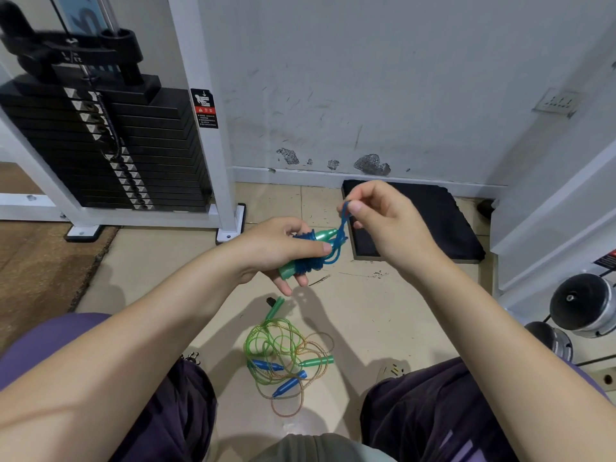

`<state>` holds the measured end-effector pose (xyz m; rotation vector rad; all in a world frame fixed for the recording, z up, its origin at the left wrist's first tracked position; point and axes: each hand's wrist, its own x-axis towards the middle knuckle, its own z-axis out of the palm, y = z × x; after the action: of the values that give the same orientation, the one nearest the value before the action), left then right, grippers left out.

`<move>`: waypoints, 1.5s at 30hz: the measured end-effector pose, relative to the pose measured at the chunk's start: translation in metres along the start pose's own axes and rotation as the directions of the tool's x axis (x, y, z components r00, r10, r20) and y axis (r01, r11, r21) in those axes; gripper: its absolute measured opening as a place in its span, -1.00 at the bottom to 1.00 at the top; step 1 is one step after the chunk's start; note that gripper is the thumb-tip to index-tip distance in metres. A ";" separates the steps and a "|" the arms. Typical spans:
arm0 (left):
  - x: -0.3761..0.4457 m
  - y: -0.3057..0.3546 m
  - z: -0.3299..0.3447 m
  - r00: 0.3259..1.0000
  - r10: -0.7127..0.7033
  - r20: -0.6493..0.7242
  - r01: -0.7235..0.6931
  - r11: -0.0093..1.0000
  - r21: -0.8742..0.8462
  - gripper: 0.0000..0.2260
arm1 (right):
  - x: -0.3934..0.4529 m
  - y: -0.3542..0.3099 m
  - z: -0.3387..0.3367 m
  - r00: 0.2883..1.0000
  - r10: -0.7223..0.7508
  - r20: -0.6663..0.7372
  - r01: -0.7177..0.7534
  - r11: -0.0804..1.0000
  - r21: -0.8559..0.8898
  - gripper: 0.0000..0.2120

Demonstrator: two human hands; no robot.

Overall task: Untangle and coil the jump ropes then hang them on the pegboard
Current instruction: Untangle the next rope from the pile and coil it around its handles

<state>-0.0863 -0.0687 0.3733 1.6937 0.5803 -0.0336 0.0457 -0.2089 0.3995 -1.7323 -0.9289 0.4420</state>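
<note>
Above the tiled floor (383,311), between our knees, we've got both hands up and busy. Our left hand (276,251) is curled around the green handles (321,235), thumb pressed down across the top, fingers wrapped underneath, and the blue rope (308,253) is wound in tight turns around those handles. Our right hand (383,221) sits just beside it, a little higher, thumb and forefinger pinching a loop of that same blue rope, the other fingers folded in behind. The loop runs down from the pinch to the bundle, taut and slightly twisted.

Down on the floor, near our feet, lies the tangled pile (283,355): a green rope looped over and through a pale orange one, all knotted together. One green handle (275,308) pokes out at the top of the heap, another green handle (316,361) lies on the right, and two blue handles (290,383) rest in the middle of the coils.

Off to the left stands a weight stack (110,155) in its white frame. A black pad (433,225) lies against the wall behind our right hand, and chrome dumbbells (580,305) sit at the far right. We can't spot the pegboard from here.
</note>
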 end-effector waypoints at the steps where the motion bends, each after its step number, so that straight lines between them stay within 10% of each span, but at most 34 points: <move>1: 0.000 0.001 0.000 1.000 -0.002 0.005 0.002 1.000 -0.017 -0.67 | 0.001 0.001 -0.001 0.999 0.022 -0.035 -0.020 0.999 0.037 -0.84; 19: 0.002 -0.005 -0.002 0.998 -0.052 -0.025 0.050 0.996 -0.079 -0.74 | 0.005 0.006 -0.008 0.992 0.076 0.097 -0.054 0.976 -0.209 -0.87; 32: -0.006 0.007 0.000 0.987 -0.021 0.160 0.056 0.974 -0.219 -0.81 | 0.005 0.009 -0.010 0.957 -0.023 -0.289 -0.003 0.996 -0.090 -0.77; 45: -0.005 -0.001 0.008 0.951 0.045 0.306 0.047 0.958 -0.285 -0.53 | -0.003 -0.001 -0.001 0.952 0.152 0.265 -0.250 0.886 0.391 -0.76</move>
<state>-0.0888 -0.0776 0.3719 1.3673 0.3307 -0.2031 0.0440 -0.2120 0.4006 -1.3996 -0.7425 0.9274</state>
